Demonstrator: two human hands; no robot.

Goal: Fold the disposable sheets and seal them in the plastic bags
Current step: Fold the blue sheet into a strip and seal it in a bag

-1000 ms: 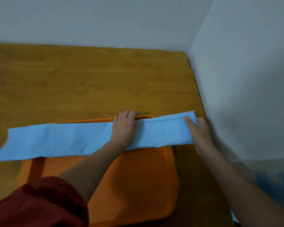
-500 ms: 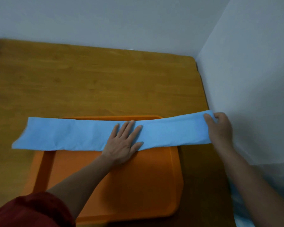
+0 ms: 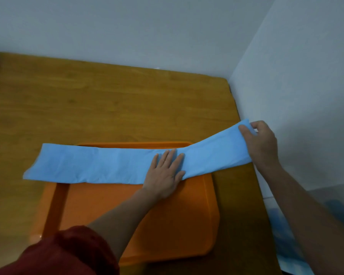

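A light blue disposable sheet (image 3: pixel 99 165), folded into a long narrow strip, lies across the far end of an orange tray (image 3: pixel 167 225). My left hand (image 3: pixel 165 173) presses flat on the strip near its middle, fingers straight. My right hand (image 3: pixel 259 143) pinches the strip's right end and holds it lifted above the table edge, so that end slopes upward. The strip's left end lies on the wooden table past the tray.
The wooden table (image 3: pixel 107 100) stands in a corner, with a white wall behind and another wall (image 3: pixel 306 86) close on the right. Something blue and blurred (image 3: pixel 286 255) lies low at the right, beside the table.
My right hand has lifted the strip's right end up and to the right. My left hand went from curled fingers to flat on the strip. The view shifted a little.
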